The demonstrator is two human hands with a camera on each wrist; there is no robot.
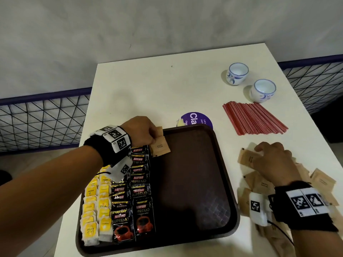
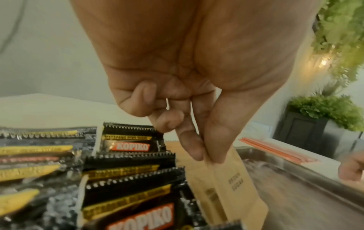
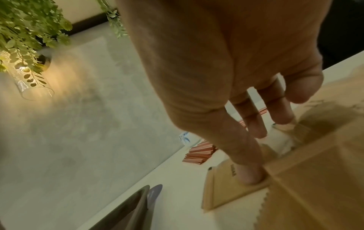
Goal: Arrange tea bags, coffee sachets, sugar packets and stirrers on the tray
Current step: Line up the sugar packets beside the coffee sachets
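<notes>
A dark brown tray (image 1: 194, 182) lies on the white table. Yellow tea bags (image 1: 96, 204) fill its left edge, with black Kopiko coffee sachets (image 1: 139, 182) beside them. My left hand (image 1: 143, 134) pinches brown sugar packets (image 2: 228, 179) over the tray's far left corner, just right of the coffee sachets (image 2: 128, 168). My right hand (image 1: 272, 160) rests with straight fingers on a loose heap of brown sugar packets (image 1: 259, 182) on the table right of the tray; its fingertips (image 3: 250, 175) press a packet (image 3: 226, 183). Red stirrers (image 1: 254, 119) lie in a flat bundle behind that heap.
Two white-and-blue cups (image 1: 237, 73) (image 1: 263, 89) stand at the table's far right. A purple round sticker (image 1: 196, 118) shows behind the tray. A wire-mesh fence (image 1: 42, 119) runs behind the table. The tray's middle and right are bare.
</notes>
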